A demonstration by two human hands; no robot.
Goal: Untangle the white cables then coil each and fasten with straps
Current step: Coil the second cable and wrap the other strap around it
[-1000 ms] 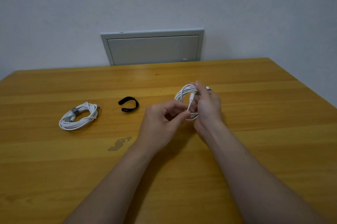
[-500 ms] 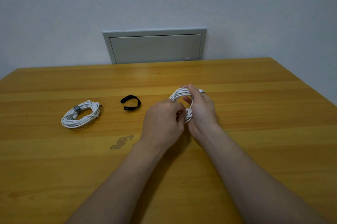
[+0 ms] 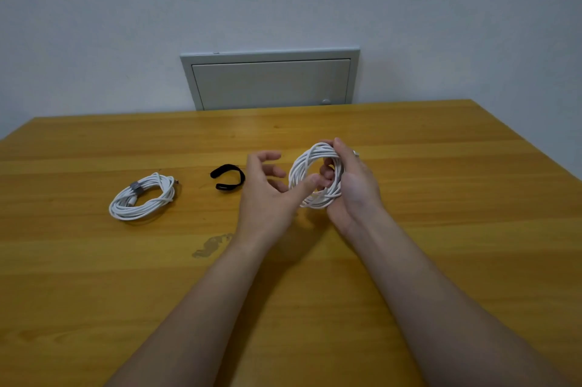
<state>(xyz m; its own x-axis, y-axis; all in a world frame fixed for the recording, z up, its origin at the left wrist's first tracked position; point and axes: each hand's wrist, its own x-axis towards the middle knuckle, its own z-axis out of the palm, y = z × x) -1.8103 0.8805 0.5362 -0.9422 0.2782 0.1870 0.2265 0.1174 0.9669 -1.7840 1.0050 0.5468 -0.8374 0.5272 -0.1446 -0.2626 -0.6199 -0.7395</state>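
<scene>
Right hand (image 3: 352, 188) gripped the white cable coil (image 3: 315, 175) upright — fingers threaded through its loop. Left hand (image 3: 267, 191) was spread open — thumb tip touching the coil.

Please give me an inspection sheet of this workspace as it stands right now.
Surface: wooden table, one dull smudge near the left forearm.
Job's things: strapped coil lying flat at left, grey strap around it; black strap loose on the table; second coil held up, no strap on it.
Clutter: nothing seen.
Hands: right hand grips the second coil; left hand open, thumb touching the coil's near edge.
Cables: both white, both wound; a plug end shows behind the right hand.
Surroundings: plain wall with a closed grey panel behind the table.
</scene>
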